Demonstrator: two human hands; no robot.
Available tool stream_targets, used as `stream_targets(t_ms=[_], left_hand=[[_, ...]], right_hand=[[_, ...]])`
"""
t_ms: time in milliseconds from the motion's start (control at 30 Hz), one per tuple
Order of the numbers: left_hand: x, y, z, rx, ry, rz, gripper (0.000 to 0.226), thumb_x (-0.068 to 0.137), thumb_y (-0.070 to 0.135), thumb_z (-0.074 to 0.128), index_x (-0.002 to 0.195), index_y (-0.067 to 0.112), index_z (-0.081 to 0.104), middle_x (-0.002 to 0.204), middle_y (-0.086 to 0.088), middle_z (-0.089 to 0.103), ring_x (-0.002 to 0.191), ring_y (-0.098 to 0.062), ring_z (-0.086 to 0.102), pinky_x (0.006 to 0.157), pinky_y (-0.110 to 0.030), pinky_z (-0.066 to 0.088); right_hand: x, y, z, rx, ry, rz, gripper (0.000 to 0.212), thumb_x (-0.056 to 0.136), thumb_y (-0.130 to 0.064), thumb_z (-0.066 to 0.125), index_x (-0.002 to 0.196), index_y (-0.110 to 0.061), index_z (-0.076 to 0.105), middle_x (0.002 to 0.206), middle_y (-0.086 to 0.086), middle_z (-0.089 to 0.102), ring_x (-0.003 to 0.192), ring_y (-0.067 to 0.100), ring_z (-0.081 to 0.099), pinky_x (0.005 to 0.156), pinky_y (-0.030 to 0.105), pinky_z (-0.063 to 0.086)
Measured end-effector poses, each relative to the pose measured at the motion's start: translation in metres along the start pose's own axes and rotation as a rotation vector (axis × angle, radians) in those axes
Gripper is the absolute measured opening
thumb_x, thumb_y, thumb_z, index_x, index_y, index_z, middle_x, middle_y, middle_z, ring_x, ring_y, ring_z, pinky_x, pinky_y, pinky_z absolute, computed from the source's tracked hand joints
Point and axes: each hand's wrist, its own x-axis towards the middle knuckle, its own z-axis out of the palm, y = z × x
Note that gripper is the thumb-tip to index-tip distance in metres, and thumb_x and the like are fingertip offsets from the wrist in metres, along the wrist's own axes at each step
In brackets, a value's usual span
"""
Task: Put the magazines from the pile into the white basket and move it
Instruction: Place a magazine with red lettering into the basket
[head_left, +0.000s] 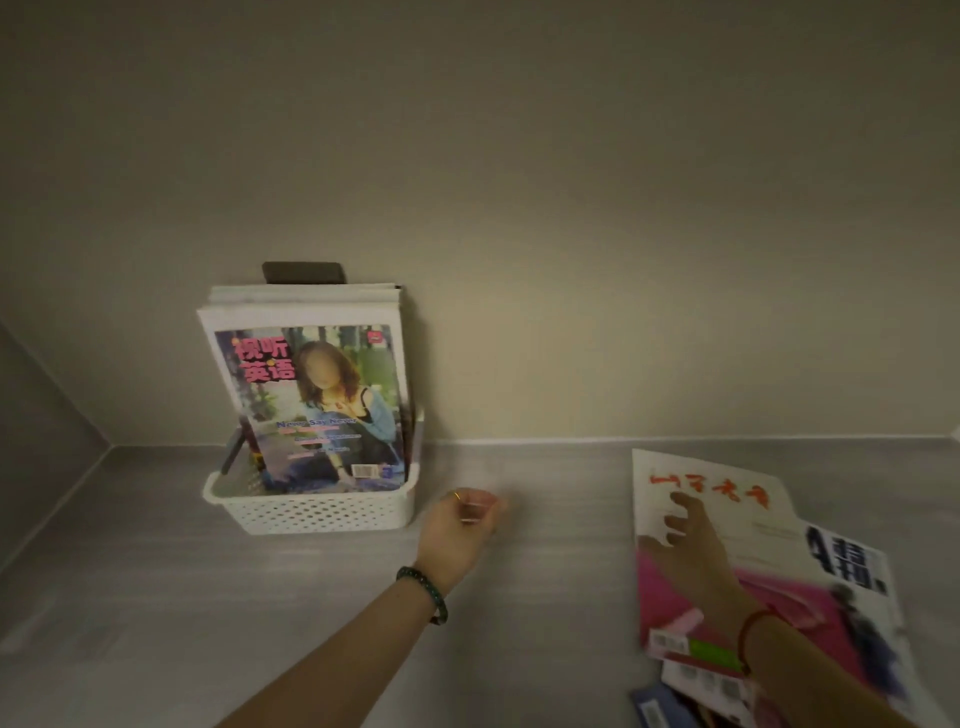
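Note:
A white perforated basket stands against the wall at the back left of a grey surface. Several magazines stand upright in it, the front one with a colourful cover. On the right lies a loose pile of magazines. The top magazine, with a white and pink cover and red lettering, has my right hand resting on it with fingers spread. My left hand hovers just right of the basket, fingers curled, holding nothing, and is blurred.
A beige wall closes the back, and a side wall meets it at the left corner. A dark flat object pokes up behind the magazines in the basket. Grey surface separates basket and pile.

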Motion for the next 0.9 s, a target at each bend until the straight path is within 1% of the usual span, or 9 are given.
stream_targets(t_ms=[100, 267, 333, 433, 500, 567, 633, 767, 900], left_hand=[[-0.006, -0.008, 0.057, -0.008, -0.058, -0.109, 0.024, 0.082, 0.019, 0.065, 0.102, 0.006, 0.061, 0.088, -0.007, 0.063, 0.082, -0.019, 0.059, 0.077, -0.031, 0.05], [-0.01, -0.021, 0.133, 0.063, -0.166, -0.19, 0.034, 0.087, 0.012, 0.056, 0.12, 0.01, 0.051, 0.103, -0.003, 0.052, 0.096, -0.017, 0.05, 0.086, -0.031, 0.046], [-0.011, -0.023, 0.154, 0.054, -0.178, -0.206, 0.02, 0.088, 0.01, 0.053, 0.105, 0.019, 0.051, 0.094, 0.005, 0.057, 0.095, -0.016, 0.05, 0.08, -0.022, 0.048], [-0.012, -0.021, 0.177, -0.067, -0.177, -0.223, 0.004, 0.088, 0.01, 0.055, 0.086, 0.011, 0.058, 0.074, 0.007, 0.067, 0.084, -0.018, 0.058, 0.064, -0.015, 0.048], [-0.012, -0.02, 0.188, -0.062, -0.171, -0.228, 0.008, 0.088, 0.012, 0.056, 0.085, 0.009, 0.062, 0.071, 0.006, 0.07, 0.073, -0.01, 0.064, 0.058, -0.013, 0.049], [-0.012, -0.018, 0.197, -0.051, -0.137, -0.225, 0.025, 0.087, 0.01, 0.056, 0.065, 0.022, 0.058, 0.056, 0.01, 0.068, 0.06, -0.006, 0.062, 0.054, -0.015, 0.05], [-0.011, -0.018, 0.203, 0.007, -0.091, -0.227, 0.033, 0.087, 0.012, 0.057, 0.059, 0.027, 0.049, 0.062, 0.01, 0.06, 0.066, -0.011, 0.057, 0.065, -0.026, 0.05], [-0.006, -0.015, 0.209, 0.009, -0.181, -0.231, 0.011, 0.088, 0.019, 0.057, 0.089, 0.012, 0.064, 0.077, 0.003, 0.066, 0.074, -0.017, 0.064, 0.059, -0.017, 0.053], [-0.011, -0.002, 0.219, 0.04, -0.17, -0.183, 0.03, 0.091, 0.011, 0.049, 0.12, 0.006, 0.049, 0.113, -0.014, 0.063, 0.102, -0.031, 0.061, 0.091, -0.043, 0.052]], right_hand=[[0.007, 0.029, -0.045, -0.042, -0.061, 0.041, 0.069, 0.078, 0.005, 0.059, 0.136, -0.011, 0.025, 0.13, 0.021, 0.045, 0.108, 0.035, 0.05, 0.092, 0.044, 0.047], [0.015, 0.066, -0.102, -0.139, -0.104, -0.014, 0.07, 0.081, -0.004, 0.061, 0.139, -0.013, 0.023, 0.138, 0.016, 0.041, 0.118, 0.031, 0.047, 0.084, 0.028, 0.036], [0.022, 0.078, -0.117, -0.196, -0.121, 0.015, 0.073, 0.08, -0.005, 0.062, 0.14, -0.014, 0.022, 0.141, 0.016, 0.038, 0.112, 0.029, 0.048, 0.082, 0.027, 0.038], [0.03, 0.093, -0.134, -0.261, -0.19, 0.049, 0.078, 0.08, -0.011, 0.065, 0.142, -0.015, 0.017, 0.148, 0.012, 0.027, 0.126, 0.028, 0.039, 0.091, 0.029, 0.039], [0.03, 0.101, -0.14, -0.258, -0.242, 0.071, 0.083, 0.079, -0.015, 0.067, 0.142, -0.014, 0.014, 0.151, 0.01, 0.022, 0.131, 0.027, 0.034, 0.096, 0.03, 0.037], [0.029, 0.11, -0.144, -0.269, -0.269, 0.065, 0.082, 0.079, -0.016, 0.067, 0.142, -0.011, 0.015, 0.15, 0.01, 0.022, 0.134, 0.026, 0.03, 0.106, 0.034, 0.034], [0.027, 0.115, -0.144, -0.324, -0.268, 0.028, 0.079, 0.08, -0.017, 0.066, 0.142, -0.01, 0.017, 0.15, 0.01, 0.024, 0.136, 0.026, 0.028, 0.112, 0.039, 0.029], [0.026, 0.119, -0.144, -0.235, -0.196, 0.049, 0.078, 0.079, -0.012, 0.066, 0.141, -0.012, 0.02, 0.148, 0.009, 0.029, 0.133, 0.025, 0.032, 0.11, 0.036, 0.03], [0.028, 0.118, -0.147, -0.06, -0.19, 0.094, 0.069, 0.079, -0.006, 0.064, 0.137, -0.014, 0.027, 0.143, 0.011, 0.037, 0.126, 0.026, 0.04, 0.103, 0.043, 0.04]])
